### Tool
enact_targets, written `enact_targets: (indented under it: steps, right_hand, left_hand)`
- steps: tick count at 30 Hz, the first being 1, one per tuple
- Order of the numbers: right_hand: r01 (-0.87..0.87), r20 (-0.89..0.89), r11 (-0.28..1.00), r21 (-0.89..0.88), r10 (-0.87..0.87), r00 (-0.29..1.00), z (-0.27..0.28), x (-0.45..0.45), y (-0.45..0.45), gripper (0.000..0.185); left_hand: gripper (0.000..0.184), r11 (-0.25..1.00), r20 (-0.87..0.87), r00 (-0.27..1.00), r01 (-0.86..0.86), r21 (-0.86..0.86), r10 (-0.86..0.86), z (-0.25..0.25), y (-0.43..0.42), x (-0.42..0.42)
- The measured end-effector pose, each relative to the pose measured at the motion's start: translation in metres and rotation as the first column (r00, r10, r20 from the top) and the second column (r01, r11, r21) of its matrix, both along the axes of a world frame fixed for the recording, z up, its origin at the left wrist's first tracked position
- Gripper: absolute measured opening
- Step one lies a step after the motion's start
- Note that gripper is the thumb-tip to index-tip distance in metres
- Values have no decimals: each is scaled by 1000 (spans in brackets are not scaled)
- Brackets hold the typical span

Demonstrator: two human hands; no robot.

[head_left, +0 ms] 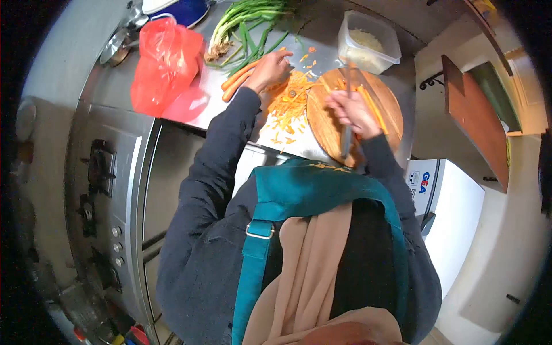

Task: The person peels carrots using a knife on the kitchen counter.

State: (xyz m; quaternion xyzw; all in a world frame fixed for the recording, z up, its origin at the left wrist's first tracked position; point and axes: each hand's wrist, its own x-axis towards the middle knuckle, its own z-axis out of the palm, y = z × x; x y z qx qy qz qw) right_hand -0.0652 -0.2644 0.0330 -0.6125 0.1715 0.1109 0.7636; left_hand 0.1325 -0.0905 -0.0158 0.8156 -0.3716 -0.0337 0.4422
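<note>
My left hand reaches over the whole carrots at the back of the counter, fingers curled; what lies under the fingertips is hidden. Carrot peelings are heaped between my hands. My right hand is closed round a knife above a round wooden cutting board. The knife's dark handle points toward me, and its blurred blade points away. Long peeled carrot pieces lie on the board, partly behind the right hand.
Spring onions lie behind the carrots, with a red plastic bag to their left. A clear plastic tub with pale shredded food stands behind the board. On the left is a gas stove; a white appliance stands at right.
</note>
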Motion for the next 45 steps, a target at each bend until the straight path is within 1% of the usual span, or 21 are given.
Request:
enact_targets:
  steps: [2,4,8,10,11,12,14,18,22,24,25,26,28,32,34,36,39,41,42,44,45]
  right_hand:
    - [157,-86,985,70,-150,985,-18,25,20,19]
    - [158,-109,987,-23,-160,981,-27,39,30,22]
    - [174,39,985,19,-174,984,-33,38,36,25]
    - [230,19,966,120,-234,972,-28,33,38,25]
    - [240,54,965,108,-246,968,-31,30,36,24]
    - [225,64,969,98,-231,971,-27,23,33,24]
    - [168,50,965,202,-182,982,-21,10,28,19]
    - [223,61,939,263,-247,967,-29,-2,10,16]
    - [197,-15,905,376,-207,978,-55,4,12,17]
    - [200,-82,880,430,-183,980,-60,8,25,17]
    - [125,-60,866,484,-109,992,-55,10,39,17]
    - [118,-83,937,329,-96,992,-48,7,52,19]
    - [76,-53,958,275,-63,997,-48,12,63,23]
    - [-63,-37,969,238,74,997,-34,42,67,21]
    - [-104,-96,979,177,122,988,-26,47,75,20]
    - [-140,-98,962,235,167,981,-14,49,69,19]
    - [-323,32,898,300,329,944,2,40,44,20]
    - [-368,95,895,251,355,930,8,25,33,20]
    - [-321,115,899,297,300,947,-1,19,27,21]
    - [-152,78,880,449,130,988,-20,2,20,21]
    - [-37,63,886,462,9,998,-30,-8,21,22]
  left_hand:
    - [31,998,81,997,5,64,-10,14,-26,13]
    - [32,974,204,973,66,216,-111,4,-52,34]
    - [20,895,211,942,155,418,-261,-15,-101,56]
    - [17,949,287,940,94,302,-185,-20,-109,49]
    - [18,889,313,908,122,441,-280,-21,-108,53]
    - [13,871,490,787,120,476,-375,-44,-112,64]
    - [15,935,322,924,90,343,-207,-42,-108,52]
    - [19,905,355,900,89,416,-252,-43,-73,22]
    - [19,839,142,950,167,518,-276,-32,-24,1]
    - [18,954,3,979,198,226,-204,-5,2,-8]
    - [17,984,-39,996,88,153,-83,-1,11,-6]
    - [17,994,-55,997,55,97,-49,1,22,0]
    - [24,1000,-405,914,-31,2,29,38,35,-15]
    - [44,980,-367,918,92,-176,-153,39,8,-48]
    - [39,998,-434,899,58,-25,-63,82,-2,-69]
    - [30,878,-542,738,145,-456,-403,56,-18,-45]
    - [20,861,-535,714,191,-471,-451,84,-5,-13]
    - [17,925,-597,736,105,-366,-320,101,3,-3]
    - [14,956,-586,773,84,-282,-242,104,8,2]
    - [14,955,-526,807,293,-40,-269,60,15,23]
    - [21,904,-322,873,417,100,-367,48,22,14]
